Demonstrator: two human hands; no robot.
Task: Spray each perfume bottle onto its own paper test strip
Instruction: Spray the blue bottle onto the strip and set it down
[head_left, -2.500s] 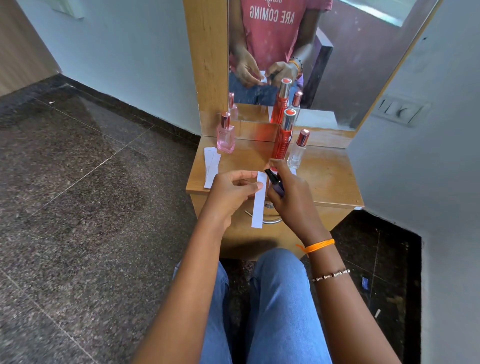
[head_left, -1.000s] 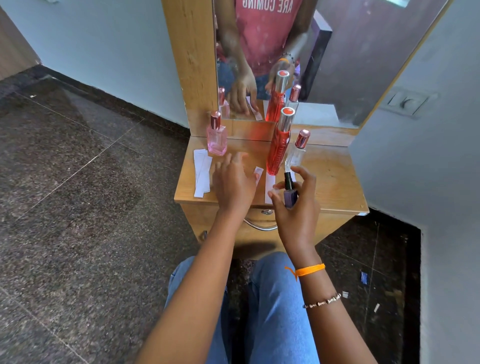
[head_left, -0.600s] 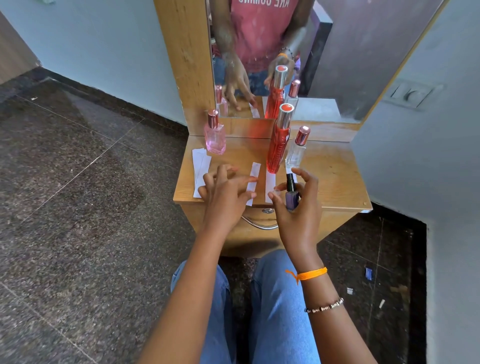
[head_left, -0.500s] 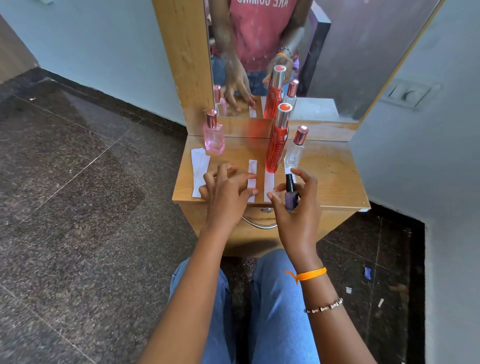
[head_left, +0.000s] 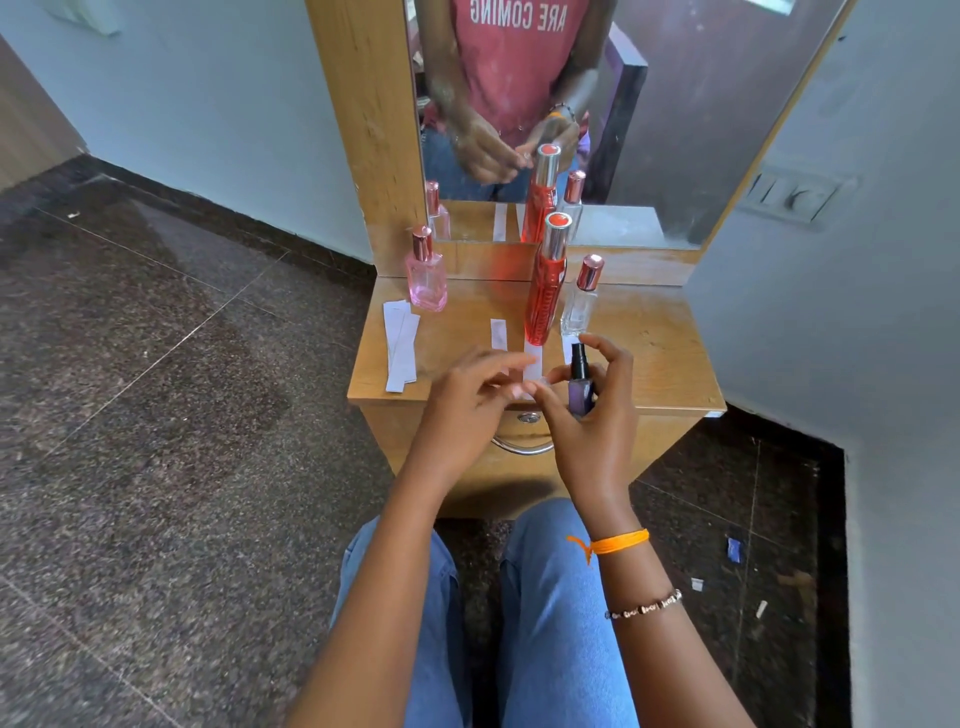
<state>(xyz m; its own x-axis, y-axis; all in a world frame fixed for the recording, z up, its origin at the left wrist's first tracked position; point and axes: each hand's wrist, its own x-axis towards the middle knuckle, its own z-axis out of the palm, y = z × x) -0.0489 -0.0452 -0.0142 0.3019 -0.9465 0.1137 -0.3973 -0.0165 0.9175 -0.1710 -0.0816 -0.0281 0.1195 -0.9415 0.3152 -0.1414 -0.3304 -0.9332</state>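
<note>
The right hand grips the purple bottle upright, black nozzle bare. The left hand is just left of it, fingers loosely curled, perhaps pinching something small; I cannot tell. Just beyond both lie strips, then the red bottle.

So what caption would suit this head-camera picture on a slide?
Seated at a small wooden vanity, the right hand grips a purple spray bottle while the left hand reaches toward it.
</note>
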